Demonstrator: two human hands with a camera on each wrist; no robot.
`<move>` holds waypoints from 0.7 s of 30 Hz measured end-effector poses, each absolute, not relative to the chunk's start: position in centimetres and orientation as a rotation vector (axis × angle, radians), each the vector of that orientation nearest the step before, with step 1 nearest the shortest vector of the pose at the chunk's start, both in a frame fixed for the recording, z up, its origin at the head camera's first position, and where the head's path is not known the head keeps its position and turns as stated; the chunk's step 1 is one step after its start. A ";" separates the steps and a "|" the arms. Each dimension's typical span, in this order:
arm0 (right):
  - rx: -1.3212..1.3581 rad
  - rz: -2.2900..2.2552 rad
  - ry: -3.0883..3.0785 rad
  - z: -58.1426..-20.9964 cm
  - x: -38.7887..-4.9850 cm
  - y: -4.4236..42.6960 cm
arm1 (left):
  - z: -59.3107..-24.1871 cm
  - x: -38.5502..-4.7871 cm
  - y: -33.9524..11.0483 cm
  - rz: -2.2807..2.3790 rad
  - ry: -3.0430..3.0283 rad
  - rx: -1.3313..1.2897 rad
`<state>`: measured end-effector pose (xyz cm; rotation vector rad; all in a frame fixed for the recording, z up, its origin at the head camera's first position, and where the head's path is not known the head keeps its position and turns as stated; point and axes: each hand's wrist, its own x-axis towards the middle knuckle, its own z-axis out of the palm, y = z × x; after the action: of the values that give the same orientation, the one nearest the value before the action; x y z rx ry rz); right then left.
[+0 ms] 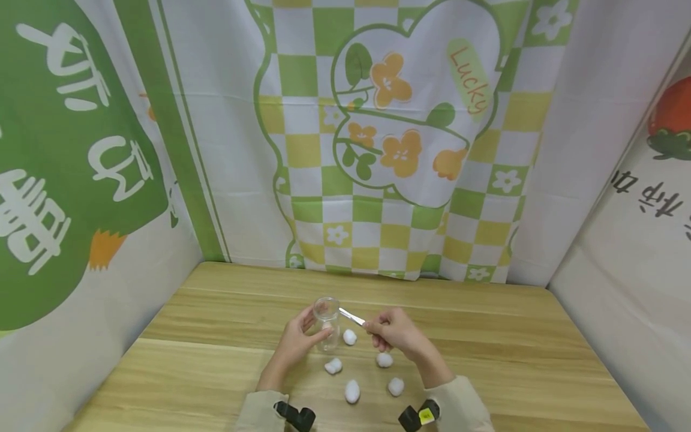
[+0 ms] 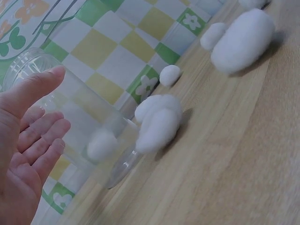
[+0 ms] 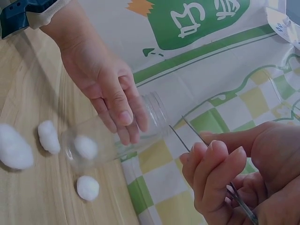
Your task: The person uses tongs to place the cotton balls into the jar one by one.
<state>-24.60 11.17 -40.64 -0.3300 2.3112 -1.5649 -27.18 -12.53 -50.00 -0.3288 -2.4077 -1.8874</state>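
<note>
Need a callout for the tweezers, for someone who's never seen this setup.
On the wooden table, seen from the head camera, find the clear jar near the middle. Just right of it, the right hand holds the tweezers, tips toward the jar's mouth. They're slim and silvery, unlike the see-through jar and the round white cotton balls.

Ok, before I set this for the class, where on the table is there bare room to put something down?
The table is bare left of the left arm, right of the right arm, and in the strip between the jar and the curtain. It is crowded between the arms: jar, tweezers and five loose cotton balls.
</note>
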 end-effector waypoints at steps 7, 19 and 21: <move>-0.327 -1.580 2.304 -40.7 -24.6 11.8 | -50.0 -27.2 -12.5 -1.907 -2.403 -0.309; -0.285 -1.592 2.312 -41.4 -24.9 13.0 | -49.9 -27.1 -12.4 -1.898 -2.417 -0.291; -0.268 -1.588 2.326 -41.6 -25.0 13.2 | -49.9 -27.1 -12.4 -1.897 -2.418 -0.292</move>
<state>-24.99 13.23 -41.57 -0.2681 2.3257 -1.5880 -27.06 -12.44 -49.90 -0.2915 -2.4176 -1.8972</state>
